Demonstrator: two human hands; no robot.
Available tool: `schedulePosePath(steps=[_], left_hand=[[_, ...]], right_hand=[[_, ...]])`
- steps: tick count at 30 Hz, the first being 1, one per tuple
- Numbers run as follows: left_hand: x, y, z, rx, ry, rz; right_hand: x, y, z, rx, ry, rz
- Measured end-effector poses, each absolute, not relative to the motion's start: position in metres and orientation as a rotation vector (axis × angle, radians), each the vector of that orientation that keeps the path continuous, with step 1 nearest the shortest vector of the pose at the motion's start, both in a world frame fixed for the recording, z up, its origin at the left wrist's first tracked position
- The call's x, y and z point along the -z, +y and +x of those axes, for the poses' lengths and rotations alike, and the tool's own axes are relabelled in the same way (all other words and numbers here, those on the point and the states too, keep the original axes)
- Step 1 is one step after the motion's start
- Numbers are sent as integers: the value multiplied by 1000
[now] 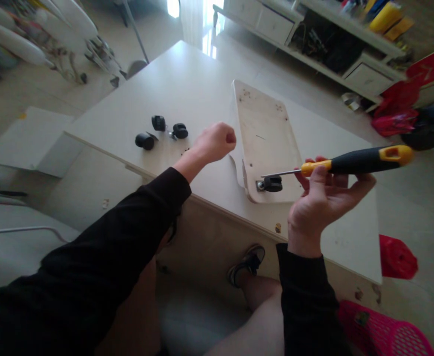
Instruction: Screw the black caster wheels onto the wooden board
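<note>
In my right hand (321,198) I hold a yellow and black screwdriver (361,160), its shaft pointing left. The tip is just above a black caster wheel (273,184) at the near corner of a pale wooden board (267,138); whether it touches cannot be seen. The board lies on the white table (202,79), with small holes near its other corners. My left hand (217,141) is closed above the table, left of the board, and its fingertips are hidden. Farther left are three loose casters, one a black caster (145,141) on its side.
Small dark bits, perhaps screws (186,151), lie by my left wrist. A white cabinet (276,24) stands beyond the table. On the floor are a red bag (397,257) at the right and a pink basket (385,329) near my right arm. A white box (27,141) is at left.
</note>
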State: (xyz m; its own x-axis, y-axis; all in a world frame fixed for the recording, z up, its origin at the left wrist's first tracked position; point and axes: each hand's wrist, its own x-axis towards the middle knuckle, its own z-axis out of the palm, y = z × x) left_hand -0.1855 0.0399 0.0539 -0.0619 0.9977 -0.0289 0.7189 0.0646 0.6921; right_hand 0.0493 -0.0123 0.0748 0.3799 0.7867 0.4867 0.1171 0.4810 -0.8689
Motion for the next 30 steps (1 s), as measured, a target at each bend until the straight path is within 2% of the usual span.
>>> schedulePosePath(steps=[8,19,30], left_hand=[[-30,32,-253,-468,2058,1628],[-1,25,-260,-226,2141,1664],[-41,23,-225,-505,2190,1555]], right_hand=[[-72,-11,46,-521,-1181,-944],[-76,-14,44,-597,-1143,-943],[-67,-10,47,-559,-1177,-974]])
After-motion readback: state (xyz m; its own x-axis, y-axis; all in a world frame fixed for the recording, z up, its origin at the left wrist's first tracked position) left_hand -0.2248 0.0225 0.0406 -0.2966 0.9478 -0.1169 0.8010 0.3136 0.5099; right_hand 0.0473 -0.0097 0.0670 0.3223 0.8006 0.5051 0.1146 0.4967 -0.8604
